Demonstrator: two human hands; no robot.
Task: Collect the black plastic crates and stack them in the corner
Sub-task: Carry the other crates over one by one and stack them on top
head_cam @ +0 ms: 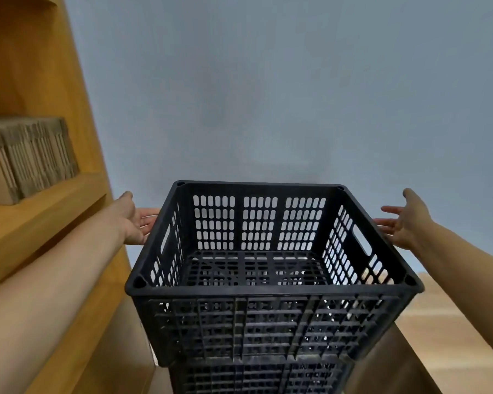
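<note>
Grey wall [268, 95] behind; both hands splayed beside crate [271, 288].

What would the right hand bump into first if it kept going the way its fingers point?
Probably the top crate. The right hand is open beside its right wall, fingers aimed left toward the rim near the handle slot. Whether they already touch is unclear.

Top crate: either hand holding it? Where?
Nothing held. Left hand and right hand are open beside the top crate, near its side handle slots; contact cannot be told.
</note>
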